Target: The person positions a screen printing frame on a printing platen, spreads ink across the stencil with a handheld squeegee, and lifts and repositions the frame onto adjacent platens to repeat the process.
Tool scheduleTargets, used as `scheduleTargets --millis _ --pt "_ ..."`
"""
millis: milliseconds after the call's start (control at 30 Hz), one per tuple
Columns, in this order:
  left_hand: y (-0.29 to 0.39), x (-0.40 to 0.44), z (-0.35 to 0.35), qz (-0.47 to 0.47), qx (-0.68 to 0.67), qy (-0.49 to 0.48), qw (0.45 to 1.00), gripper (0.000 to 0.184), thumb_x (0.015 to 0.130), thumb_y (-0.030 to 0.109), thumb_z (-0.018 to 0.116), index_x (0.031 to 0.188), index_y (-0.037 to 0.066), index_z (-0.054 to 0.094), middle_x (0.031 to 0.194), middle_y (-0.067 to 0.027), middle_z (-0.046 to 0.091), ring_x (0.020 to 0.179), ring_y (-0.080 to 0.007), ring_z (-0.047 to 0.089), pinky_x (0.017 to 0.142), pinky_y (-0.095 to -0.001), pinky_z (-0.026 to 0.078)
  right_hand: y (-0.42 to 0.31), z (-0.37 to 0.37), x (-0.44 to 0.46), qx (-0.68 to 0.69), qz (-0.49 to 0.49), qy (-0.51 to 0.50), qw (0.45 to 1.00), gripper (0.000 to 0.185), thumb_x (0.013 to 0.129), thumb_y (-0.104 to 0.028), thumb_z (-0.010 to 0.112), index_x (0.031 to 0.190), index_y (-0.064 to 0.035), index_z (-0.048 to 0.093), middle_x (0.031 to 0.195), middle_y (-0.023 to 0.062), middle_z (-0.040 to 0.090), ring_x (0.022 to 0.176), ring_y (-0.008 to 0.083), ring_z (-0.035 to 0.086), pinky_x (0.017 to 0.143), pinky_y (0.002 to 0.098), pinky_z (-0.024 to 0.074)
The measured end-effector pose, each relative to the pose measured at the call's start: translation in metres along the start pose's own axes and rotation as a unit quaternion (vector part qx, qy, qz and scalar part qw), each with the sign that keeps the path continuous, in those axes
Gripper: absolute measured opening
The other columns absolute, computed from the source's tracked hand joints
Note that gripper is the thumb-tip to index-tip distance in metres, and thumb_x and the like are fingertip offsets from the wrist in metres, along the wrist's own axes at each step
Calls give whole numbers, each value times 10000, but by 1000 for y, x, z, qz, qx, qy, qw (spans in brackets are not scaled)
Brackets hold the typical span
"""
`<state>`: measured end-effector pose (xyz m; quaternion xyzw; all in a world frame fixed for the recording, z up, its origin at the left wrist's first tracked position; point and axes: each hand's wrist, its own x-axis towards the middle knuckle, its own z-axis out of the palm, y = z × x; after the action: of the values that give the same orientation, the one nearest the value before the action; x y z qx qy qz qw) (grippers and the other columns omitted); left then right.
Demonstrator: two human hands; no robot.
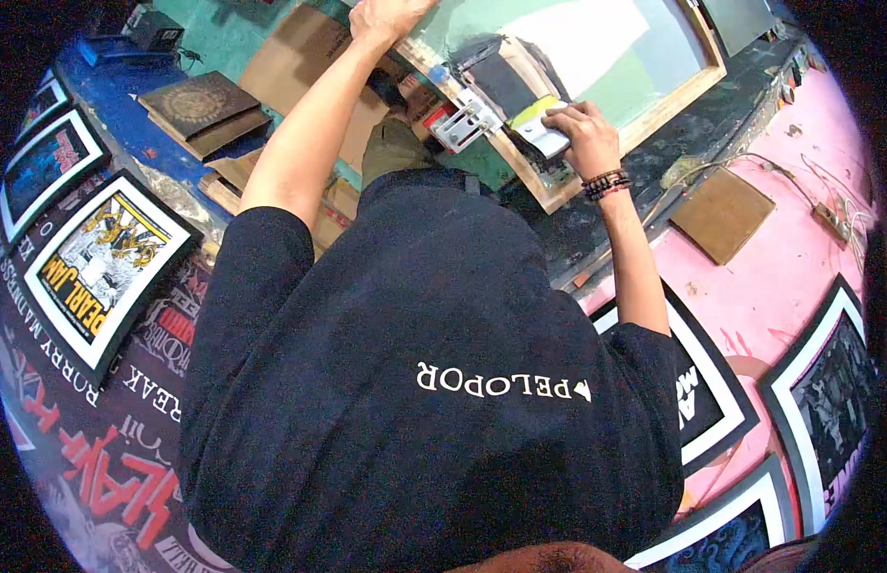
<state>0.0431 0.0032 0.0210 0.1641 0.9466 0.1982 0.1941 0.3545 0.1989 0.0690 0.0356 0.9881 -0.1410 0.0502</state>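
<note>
My right hand (585,143) is closed on a flat grey-white tool (542,136) with a yellow-green part beside it, over the lower left corner of a wooden frame (668,113). The frame holds a pale green and white sheet. Next to the tool, a metal clamp (465,124) sits at the frame's left edge. A dark patch (501,76) lies inside the frame. My left hand (391,17) is at the top edge, near the frame's upper left side, with fingers curled; what it holds is cut off by the view.
A dark patterned box (200,107) stands on a blue surface at left, with cardboard (295,72) beside it. A brown square board (723,216) and cables (806,172) are at right. Framed posters, one of them yellow and white (109,267), line both sides.
</note>
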Motion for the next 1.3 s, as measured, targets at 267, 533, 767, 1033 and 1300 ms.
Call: scheduleTargets --millis 267,533,767,1033,1300 --pt "-1 2 -2 15 -8 -7 1000 786 866 747 576 1095 16 751 1084 -263 731 1077 -414 696 929 -492 539 -4 -36 -14 8 151 -79 985 341 730 -144 753 1069 -179 746 996 87 756 982 338 692 839 463 546" --pt "-28 29 30 62 52 -18 997 866 818 877 492 1111 114 777 1051 -201 761 1027 -381 729 895 -482 567 -11 -26 -25 164 317 -49 933 354 834 -356 770 1117 -149 729 953 196 738 938 408 702 812 493 551" --pt "-26 27 27 67 42 -25 997 853 845 852 493 1137 97 763 1078 -227 748 1061 -408 709 934 -503 544 -27 -11 -15 130 361 -34 923 322 845 -358 750 1095 -157 719 939 189 737 933 410 700 805 505 549" --pt "-24 29 21 72 10 -42 996 820 877 808 507 1105 57 747 1071 -247 739 1068 -432 696 944 -520 527 -87 14 -22 89 334 98 933 355 840 -122 704 1193 -147 692 1124 107 708 1010 357 648 881 470 536" --pt "-30 29 17 125 -53 -50 989 650 942 598 597 1337 82 590 1283 -176 655 1161 -381 649 977 -504 512 -137 39 -29 71 363 124 921 585 724 -17 719 1294 -112 636 1257 123 647 1178 348 595 1035 445 492"
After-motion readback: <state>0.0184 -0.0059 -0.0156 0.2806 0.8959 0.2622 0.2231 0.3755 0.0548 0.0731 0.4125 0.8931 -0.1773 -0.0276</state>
